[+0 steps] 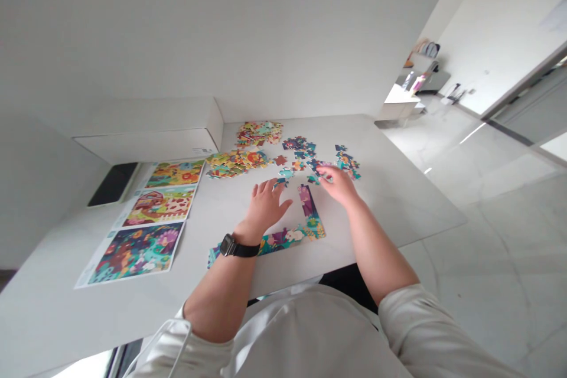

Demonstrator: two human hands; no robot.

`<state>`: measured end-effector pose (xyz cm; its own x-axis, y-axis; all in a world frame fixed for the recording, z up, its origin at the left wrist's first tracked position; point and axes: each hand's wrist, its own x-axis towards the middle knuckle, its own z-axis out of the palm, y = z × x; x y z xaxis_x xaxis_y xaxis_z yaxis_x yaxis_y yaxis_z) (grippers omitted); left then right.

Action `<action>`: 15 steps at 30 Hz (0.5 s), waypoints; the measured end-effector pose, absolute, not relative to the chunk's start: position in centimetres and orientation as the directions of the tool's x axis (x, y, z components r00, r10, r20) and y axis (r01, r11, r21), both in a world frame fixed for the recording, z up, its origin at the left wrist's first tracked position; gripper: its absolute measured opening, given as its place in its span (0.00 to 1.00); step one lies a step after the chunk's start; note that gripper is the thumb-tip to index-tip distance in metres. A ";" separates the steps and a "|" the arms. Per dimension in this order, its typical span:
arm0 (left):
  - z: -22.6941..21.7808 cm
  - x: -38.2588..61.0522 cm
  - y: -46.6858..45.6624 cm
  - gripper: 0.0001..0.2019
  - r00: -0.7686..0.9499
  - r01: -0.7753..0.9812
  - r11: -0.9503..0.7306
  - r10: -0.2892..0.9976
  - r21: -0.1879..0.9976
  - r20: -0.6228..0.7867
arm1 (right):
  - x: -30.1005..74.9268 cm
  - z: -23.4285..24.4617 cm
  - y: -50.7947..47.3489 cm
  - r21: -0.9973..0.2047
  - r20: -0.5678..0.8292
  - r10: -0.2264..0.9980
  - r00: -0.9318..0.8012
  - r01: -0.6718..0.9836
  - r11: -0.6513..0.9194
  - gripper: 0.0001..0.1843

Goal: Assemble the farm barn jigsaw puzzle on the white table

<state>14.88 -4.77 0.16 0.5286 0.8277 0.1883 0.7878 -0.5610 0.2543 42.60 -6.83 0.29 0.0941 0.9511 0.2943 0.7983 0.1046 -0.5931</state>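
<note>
My left hand (264,208), with a black watch (228,244) on its wrist, is held over the table with its fingers spread. Its fingertips are beside a teal puzzle piece (280,182). Bent fingers of my right hand (339,185) are slightly apart at a dark blue puzzle piece (313,165); no held piece can be made out. Between my arms lies a joined puzzle edge (316,226), an L-shaped strip along the bottom and right side. A purple section (305,199) stands at its right side. My left wrist hides part of the bottom strip.
Yellow pieces (237,163) and a mixed pile (259,132) lie beyond my left hand. Dark pieces (299,144) and teal pieces (348,162) lie farther right. Left are a picture sheet (162,207), a dark phone-like slab (114,183) and a white box (177,142) against the wall.
</note>
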 end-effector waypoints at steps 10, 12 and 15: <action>0.8 15.6 -5.6 0.18 0.579 0.694 -0.630 0.776 0.348 0.249 | 47.0 4.7 -3.6 -0.512 0.259 0.900 0.350 0.840 -0.179 0.17; 0.7 15.6 -5.7 0.18 0.583 0.696 -0.633 0.774 0.338 0.250 | 46.4 4.0 -2.7 -0.414 0.176 0.938 0.300 0.887 -0.206 0.14; 0.5 15.6 -5.8 0.18 0.587 0.696 -0.640 0.768 0.326 0.256 | 45.2 2.0 -2.3 -0.362 0.116 0.970 0.216 0.918 -0.161 0.11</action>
